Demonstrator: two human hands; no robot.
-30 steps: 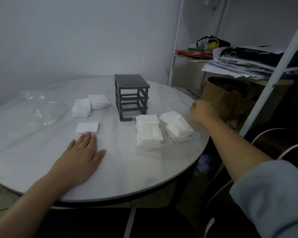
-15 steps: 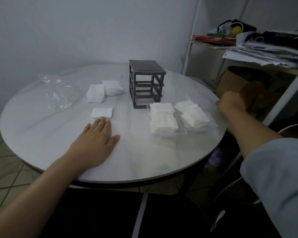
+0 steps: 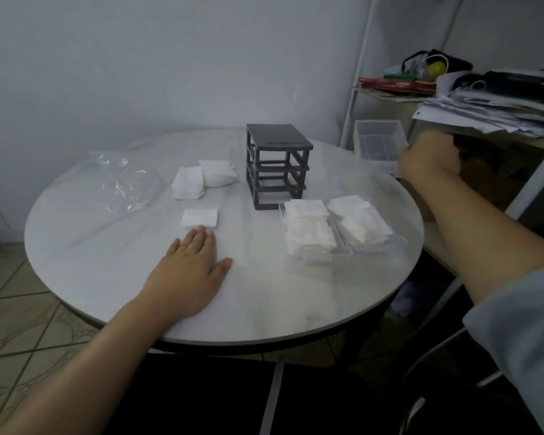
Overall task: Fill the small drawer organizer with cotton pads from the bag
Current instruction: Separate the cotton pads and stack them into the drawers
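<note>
Gripping clear, boxy plastic drawer with right hand; resting left hand flat, just behind soft square cotton pad.

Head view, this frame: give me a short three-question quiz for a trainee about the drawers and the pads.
1. True or false: the dark organizer frame has all its drawers slid in.
2. What does the right hand hold? A) a stack of pads B) an empty clear drawer C) the plastic bag
3. Fill in: ___ clear drawers full of cotton pads stand on the table in front of the frame.
Key: 1 false, its slots are open and bare. 2 B. 3 two.
</note>
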